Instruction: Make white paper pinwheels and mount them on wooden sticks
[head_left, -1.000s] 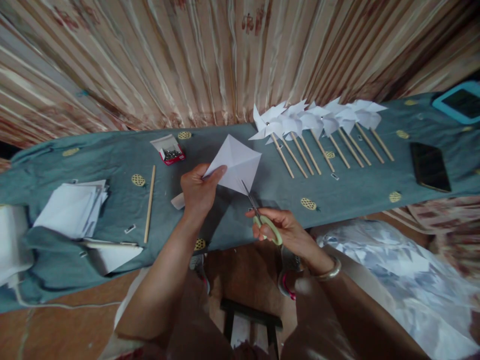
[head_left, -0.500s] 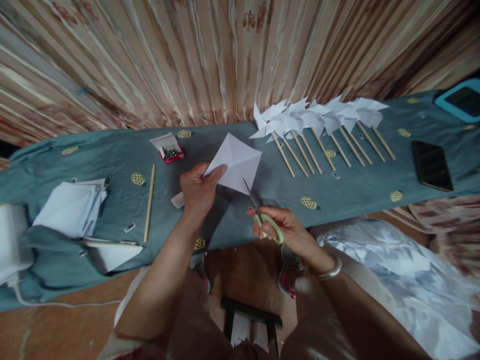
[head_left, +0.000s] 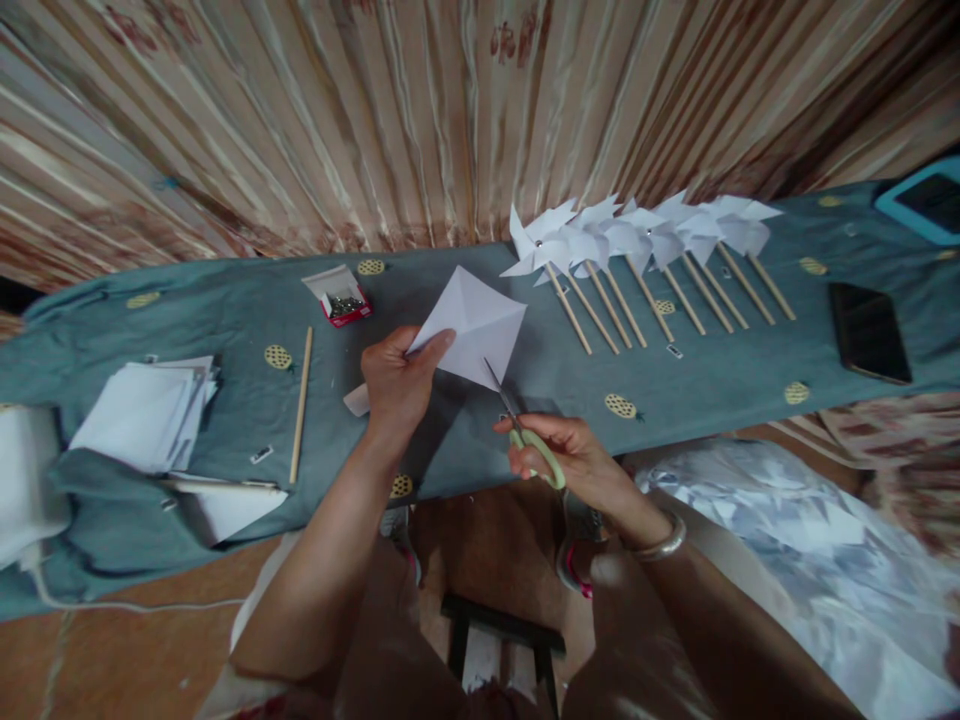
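My left hand (head_left: 397, 380) pinches the left edge of a creased square of white paper (head_left: 472, 320), thumb on top, and holds it above the table. In my right hand (head_left: 570, 455) is a pair of scissors (head_left: 538, 450) with pale green handles. Its blades meet the paper's near corner, pointing in toward the middle. To the left of my left hand lie a bare wooden stick (head_left: 301, 405) and a small open red box (head_left: 345, 303) of metal pins. Right of the paper rests a row of white paper pinwheels (head_left: 544, 245) on wooden sticks.
A stack of white paper (head_left: 142, 415) lies on the left of the cloth-covered table (head_left: 465, 450), near a white device (head_left: 30, 485) with a cable. A black phone (head_left: 870, 330) and a blue-framed device (head_left: 926, 200) are on the right. Below stands a plastic bag (head_left: 810, 540) of white paper pieces.
The scissor handles have drawn closer together as my right fingers close. The paper and my left hand stay nearly still; the view has shifted very slightly.
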